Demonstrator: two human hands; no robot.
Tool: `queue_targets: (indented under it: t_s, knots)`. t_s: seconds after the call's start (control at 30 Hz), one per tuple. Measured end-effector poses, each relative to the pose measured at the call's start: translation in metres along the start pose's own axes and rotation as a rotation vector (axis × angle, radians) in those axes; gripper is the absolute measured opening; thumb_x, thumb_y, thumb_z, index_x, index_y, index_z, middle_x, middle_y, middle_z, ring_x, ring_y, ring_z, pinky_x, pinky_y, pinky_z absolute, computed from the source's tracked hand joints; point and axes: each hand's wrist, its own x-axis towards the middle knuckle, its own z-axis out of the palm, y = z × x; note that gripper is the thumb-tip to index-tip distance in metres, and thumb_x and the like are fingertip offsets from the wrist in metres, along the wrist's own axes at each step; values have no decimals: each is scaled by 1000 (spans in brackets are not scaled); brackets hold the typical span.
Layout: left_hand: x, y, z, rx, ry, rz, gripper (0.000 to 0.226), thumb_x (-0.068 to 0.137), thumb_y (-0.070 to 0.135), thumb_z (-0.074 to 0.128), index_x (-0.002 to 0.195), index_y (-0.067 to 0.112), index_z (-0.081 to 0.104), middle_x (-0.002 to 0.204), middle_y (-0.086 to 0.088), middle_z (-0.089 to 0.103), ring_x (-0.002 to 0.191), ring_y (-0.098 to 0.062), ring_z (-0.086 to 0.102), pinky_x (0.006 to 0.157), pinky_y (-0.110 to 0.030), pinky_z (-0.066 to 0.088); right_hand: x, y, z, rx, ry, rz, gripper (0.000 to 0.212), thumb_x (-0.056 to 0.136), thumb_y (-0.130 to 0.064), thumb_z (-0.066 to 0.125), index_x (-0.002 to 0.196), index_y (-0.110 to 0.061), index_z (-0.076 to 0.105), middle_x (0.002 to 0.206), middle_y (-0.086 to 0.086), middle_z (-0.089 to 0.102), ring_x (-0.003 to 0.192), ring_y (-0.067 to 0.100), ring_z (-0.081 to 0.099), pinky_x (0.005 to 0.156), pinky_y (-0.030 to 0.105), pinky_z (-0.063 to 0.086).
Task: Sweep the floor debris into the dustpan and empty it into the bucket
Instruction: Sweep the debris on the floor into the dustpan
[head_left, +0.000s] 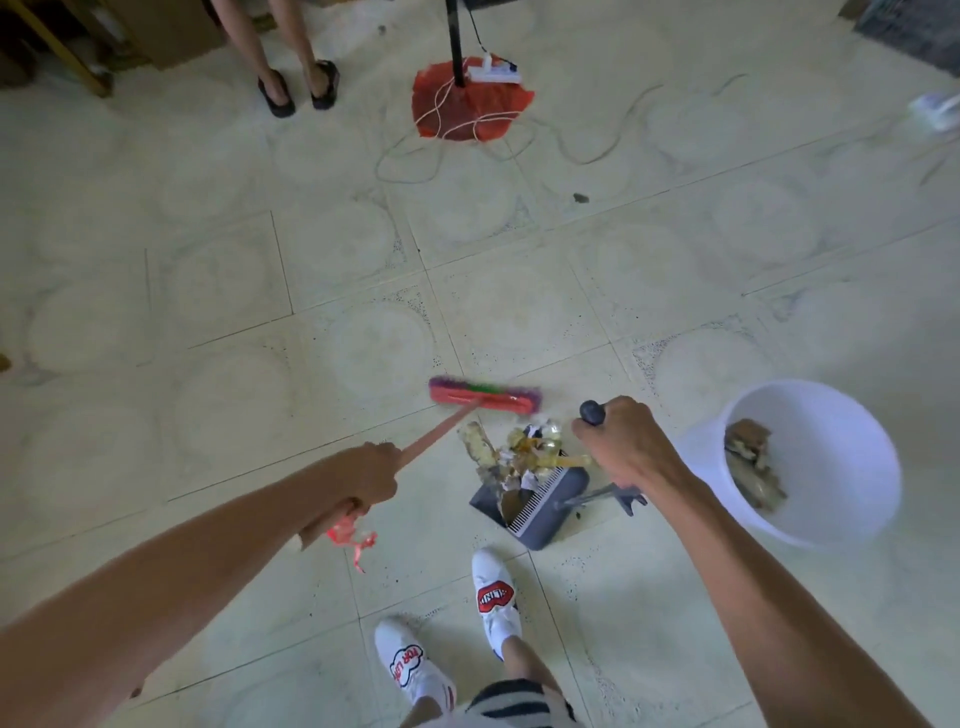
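Left hand (371, 475) is wrapped tight around the broom (483, 397) handle, arm stretched out from lower left. Right hand (621, 441) grips the dustpan (540, 506) handle at centre-right, debris (519, 449) piled at its mouth. Bucket (852, 514) sits at the right edge.

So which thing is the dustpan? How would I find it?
Find the big white bucket on the floor to the person's right. Just left of it, in front of the white shoes, sits the dustpan, its long handle held by the right hand. It is the only dark grey scoop, with a comb-like ridge and debris piled at its mouth.
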Motion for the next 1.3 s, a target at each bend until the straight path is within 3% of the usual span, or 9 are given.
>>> queue_targets:
  t_s: [0.13,0.27,0.4,0.57,0.7,0.83,0.97,1.17,1.3]
  knots:
    - [-46,-19,30,-615,-269,-44,9,89,-1,49,92,8,49,44,-3,55,31,-13,50,32,-18,40,-3,-8,3,-21,-1,10,45,90,-12,62,50,-16,42,29,-9,37,20,3,33,25,11,22]
    - [-80,-57,43,-1243,-518,-157,9,99,19,49,100,19,57,47,6,34,31,-4,27,29,-10,27,-4,-9,6,-97,14,13,43,88,-18,63,49,-15,44,39,-5,41,20,4,34,24,11,21]
    - [-105,-96,40,-1693,-823,-205,35,103,19,44,69,16,51,44,6,27,26,-4,23,26,-9,28,-3,-11,6,-122,2,29,41,88,-18,64,51,-15,47,39,-5,45,18,2,35,23,10,22]
    - [-122,-94,27,-1222,-368,-192,21,102,18,44,110,26,61,48,4,40,32,-6,29,28,-12,29,-2,-10,3,-100,-34,95,37,84,-16,62,52,-14,45,32,-6,44,18,4,35,25,11,24]
    - [-123,-79,9,-846,-156,-87,19,97,19,46,108,9,57,47,3,52,35,-11,39,33,-16,34,-5,-6,-1,-116,-61,120,38,84,-15,60,50,-14,42,23,-9,34,18,7,29,30,11,22]
    - [-111,-63,2,-752,-86,-93,21,91,11,43,106,-1,52,54,-5,53,40,-17,41,37,-20,35,-13,11,-15,-129,-51,127,33,81,-17,60,53,-10,43,43,4,42,30,17,30,39,18,26]
    - [-105,-51,3,-756,-46,-85,9,92,8,41,85,9,47,60,-11,53,41,-18,40,38,-20,35,-25,22,-27,-168,-65,119,37,84,-16,59,55,-12,36,48,8,36,28,14,21,35,17,19]
    - [-105,-29,7,-823,-41,-71,12,94,7,41,85,9,48,59,-9,50,42,-17,39,43,-22,33,-38,37,-39,-235,-113,111,39,87,-16,60,56,-10,37,42,2,33,23,9,19,27,15,17]
    - [-97,5,29,-785,-38,-60,10,96,0,42,94,3,51,54,-7,50,33,-12,44,34,-20,36,-45,50,-36,-302,-86,102,43,87,-16,63,54,-9,36,37,-4,37,28,10,28,24,12,18]
